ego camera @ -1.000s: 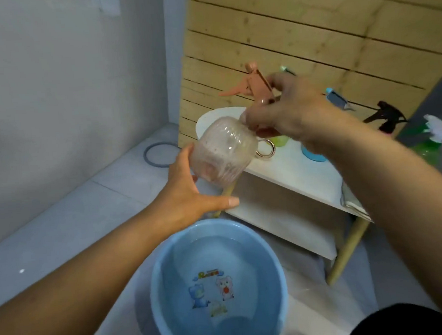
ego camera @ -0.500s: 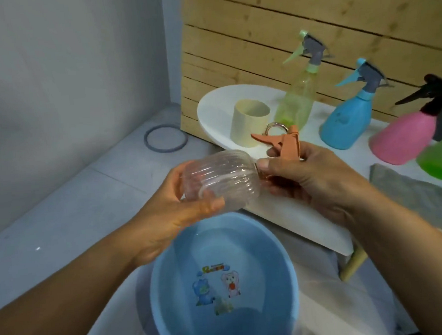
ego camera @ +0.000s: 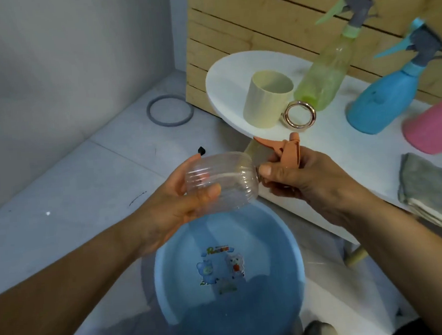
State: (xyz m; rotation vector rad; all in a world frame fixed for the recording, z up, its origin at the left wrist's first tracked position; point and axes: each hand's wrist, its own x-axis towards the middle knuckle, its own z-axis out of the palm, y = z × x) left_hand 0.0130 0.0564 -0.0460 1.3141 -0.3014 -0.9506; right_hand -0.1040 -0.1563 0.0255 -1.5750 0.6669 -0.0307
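A clear ribbed spray bottle (ego camera: 231, 182) lies on its side in the air above a blue basin (ego camera: 170, 294) that holds water. My left hand (ego camera: 175, 206) grips the bottle's body, thumb across the front. My right hand (ego camera: 308, 180) grips the orange trigger head (ego camera: 288, 150) at the bottle's neck. The bottle looks empty.
A white table (ego camera: 224, 76) carries a cream cup (ego camera: 267, 99), a rose-gold ring (ego camera: 300, 115), green (ego camera: 325, 75), blue (ego camera: 384, 97) and pink (ego camera: 432, 131) spray bottles and a grey cloth (ego camera: 431, 193). A grey ring (ego camera: 170, 110) lies on the tiled floor by the wooden panel.
The bottle came down from in front of the table to just above the basin and tipped onto its side. My left hand closed round its body. The view tilted down.
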